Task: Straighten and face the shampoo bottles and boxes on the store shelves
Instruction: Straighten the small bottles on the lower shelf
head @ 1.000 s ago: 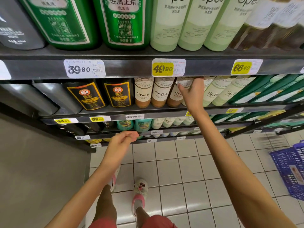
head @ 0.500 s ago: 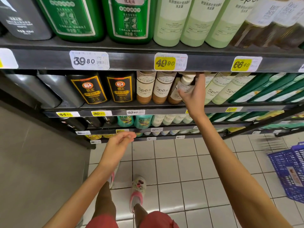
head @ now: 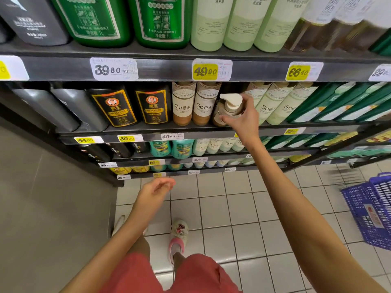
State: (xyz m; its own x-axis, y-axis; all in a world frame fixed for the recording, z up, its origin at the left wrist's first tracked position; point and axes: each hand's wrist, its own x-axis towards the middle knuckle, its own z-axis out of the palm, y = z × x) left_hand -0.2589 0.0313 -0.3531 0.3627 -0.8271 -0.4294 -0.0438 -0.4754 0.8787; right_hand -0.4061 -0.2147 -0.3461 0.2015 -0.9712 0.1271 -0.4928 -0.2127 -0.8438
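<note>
Head view – second shelf from the top. The right hand grips a brown pump bottle high up, fingers curled round its neck and shoulder just under the white pump head. The bottle is tipped forward, spout pointing left, and its base is near the shelf's front edge. It sits in the gap between two upright brown Spes bottles on its left and the pale green Spes bottles on its right. Whether the base touches the shelf cannot be told; the hand hides it.

Left hand: low, well clear of the shelves, fingers loosely curled, holding nothing.

Handling, judged: rigid plastic body and probably full, so fairly heavy for a one-hand neck grip. The smooth label could slip. The pump head likely swivels on its collar – twisting there may turn the spout and not the bottle. A hold lower on the shoulder or body would turn the label forward more surely. The neighbours stand close, so a wide swing could knock them.

A blue basket stands on the floor at right.
</note>
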